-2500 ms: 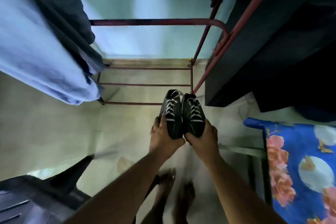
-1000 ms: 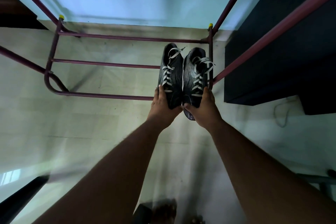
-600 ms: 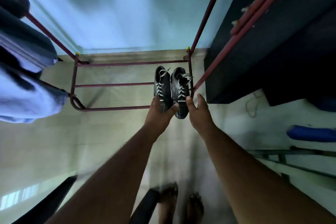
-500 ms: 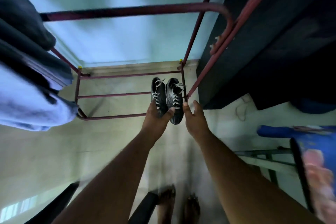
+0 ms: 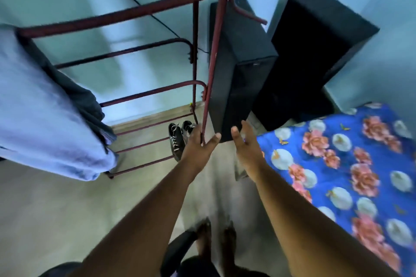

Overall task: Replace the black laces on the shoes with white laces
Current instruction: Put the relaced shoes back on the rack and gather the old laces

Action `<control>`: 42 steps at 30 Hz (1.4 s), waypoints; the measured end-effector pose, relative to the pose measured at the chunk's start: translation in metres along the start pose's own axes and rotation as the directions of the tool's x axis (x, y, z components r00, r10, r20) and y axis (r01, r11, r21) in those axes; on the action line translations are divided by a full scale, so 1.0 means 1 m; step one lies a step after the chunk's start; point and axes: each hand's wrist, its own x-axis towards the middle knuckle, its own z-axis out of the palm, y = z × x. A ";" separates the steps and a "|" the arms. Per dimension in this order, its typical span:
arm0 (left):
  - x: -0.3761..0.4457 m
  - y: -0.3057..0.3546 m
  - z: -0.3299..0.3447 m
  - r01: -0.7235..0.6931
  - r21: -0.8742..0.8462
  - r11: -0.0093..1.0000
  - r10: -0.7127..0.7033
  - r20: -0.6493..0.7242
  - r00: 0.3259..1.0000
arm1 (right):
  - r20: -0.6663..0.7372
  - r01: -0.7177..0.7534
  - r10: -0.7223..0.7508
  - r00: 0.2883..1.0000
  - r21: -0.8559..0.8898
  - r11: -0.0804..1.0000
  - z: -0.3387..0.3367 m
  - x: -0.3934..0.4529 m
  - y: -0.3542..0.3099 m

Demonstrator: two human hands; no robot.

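Shoes [image 5: 176, 139], black with white laces [image 5: 175, 141], sit side by side on the floor [image 5: 56, 209] at the foot of a dark red metal rack [image 5: 135, 10], their heels partly hidden behind the left hand [image 5: 198, 146]. Both hands are empty, fingers spread. The left hand overlaps a rack post; whether it touches is unclear. The right hand [image 5: 246, 148] hovers open, apart from the shoes, near a black speaker [image 5: 236, 69]. Pale blue cloth [image 5: 40, 119] hangs on the rack at left; a blue floral bedsheet [image 5: 349, 164] lies at right.
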 end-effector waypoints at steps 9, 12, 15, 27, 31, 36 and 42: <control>-0.080 0.065 0.065 -0.276 0.200 0.940 0.197 0.342 0.919 | -0.270 0.021 0.010 0.963 0.111 0.994 -0.128 -0.107 0.006; -0.109 0.077 0.104 -0.365 0.269 0.891 0.220 0.447 0.867 | -0.376 -0.003 0.048 0.925 0.119 0.993 -0.171 -0.152 0.031; -0.141 0.087 0.143 -0.458 0.311 0.833 0.236 0.550 0.802 | -0.445 -0.037 0.106 0.889 0.161 0.986 -0.205 -0.194 0.058; -0.313 0.051 0.312 -0.814 0.294 0.501 0.189 0.880 0.435 | -0.597 -0.244 0.341 0.726 0.240 0.940 -0.305 -0.398 0.226; -0.356 0.023 0.363 -0.927 0.264 0.265 0.111 0.947 0.302 | -0.607 -0.307 0.415 0.677 0.279 0.910 -0.322 -0.463 0.282; -0.400 -0.013 0.418 -0.974 0.185 0.128 0.042 0.981 0.192 | -0.638 -0.478 0.519 0.569 0.257 0.840 -0.340 -0.521 0.339; -0.414 -0.045 0.467 -0.989 0.122 -0.086 -0.093 0.987 0.129 | -0.615 -0.737 0.628 0.477 0.110 0.667 -0.351 -0.533 0.390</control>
